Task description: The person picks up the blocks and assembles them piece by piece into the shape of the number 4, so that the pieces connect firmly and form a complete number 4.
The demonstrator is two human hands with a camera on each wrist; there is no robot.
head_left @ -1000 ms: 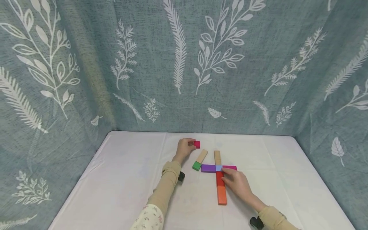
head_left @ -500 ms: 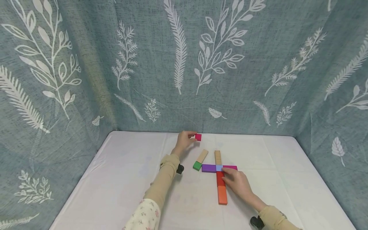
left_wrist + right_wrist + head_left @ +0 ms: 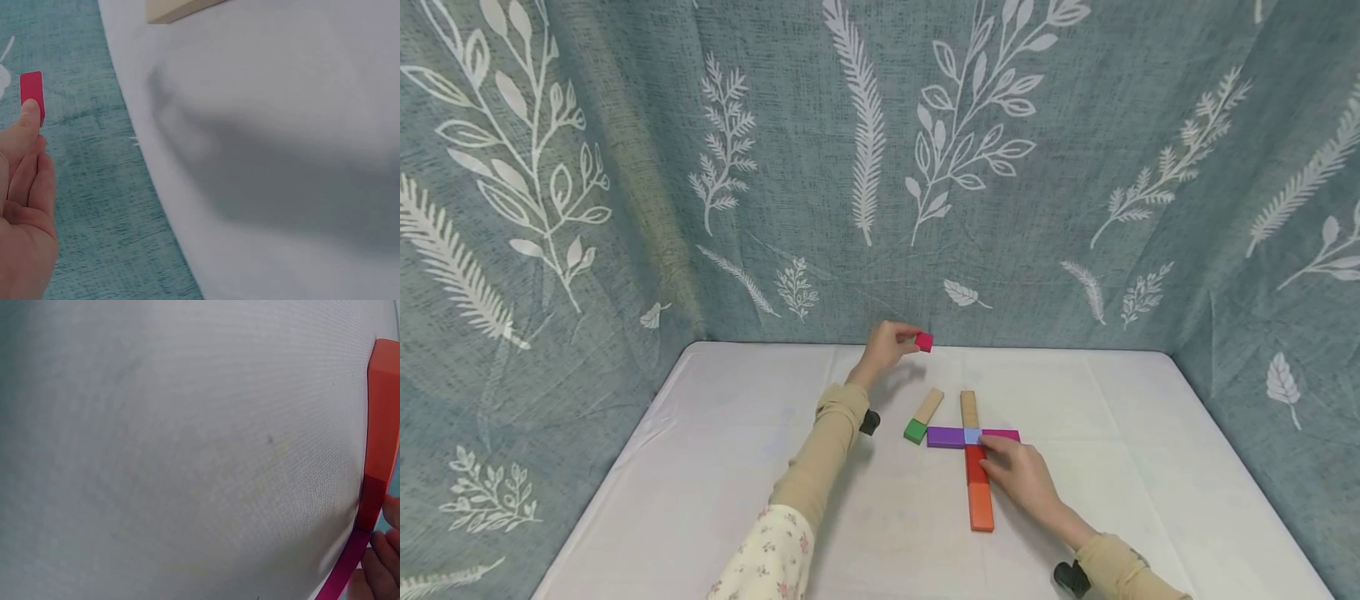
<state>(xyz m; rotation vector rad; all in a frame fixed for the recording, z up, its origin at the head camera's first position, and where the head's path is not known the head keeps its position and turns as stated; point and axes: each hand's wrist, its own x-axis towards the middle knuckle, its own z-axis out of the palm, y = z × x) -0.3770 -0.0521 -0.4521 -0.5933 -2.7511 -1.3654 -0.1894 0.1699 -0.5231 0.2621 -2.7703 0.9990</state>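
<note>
My left hand [image 3: 883, 346] pinches a small pinkish-red block [image 3: 924, 342] between thumb and fingertips. It is raised near the table's far edge, and the left wrist view shows the block [image 3: 32, 94] against the curtain. My right hand [image 3: 1021, 473] rests at the crossing of a cross of flat blocks, fingertips touching there. The cross has a light blue cube [image 3: 972, 436] in the middle, a purple block [image 3: 946, 437] left, a magenta block [image 3: 1002, 434] right, a wooden block [image 3: 969, 408] beyond, and a red block [image 3: 976, 465] then an orange block [image 3: 981, 507] nearer me.
Left of the cross, a green cube [image 3: 915, 431] and a wooden block [image 3: 929, 406] form a slanted line, the green end close to the purple block. A white cloth covers the table [image 3: 737, 433]. A leaf-patterned curtain [image 3: 820, 167] stands behind it.
My left hand has moved away from me and slightly right, carrying the pinkish-red block up to the table's far edge. My right hand and the blocks on the table have stayed put.
</note>
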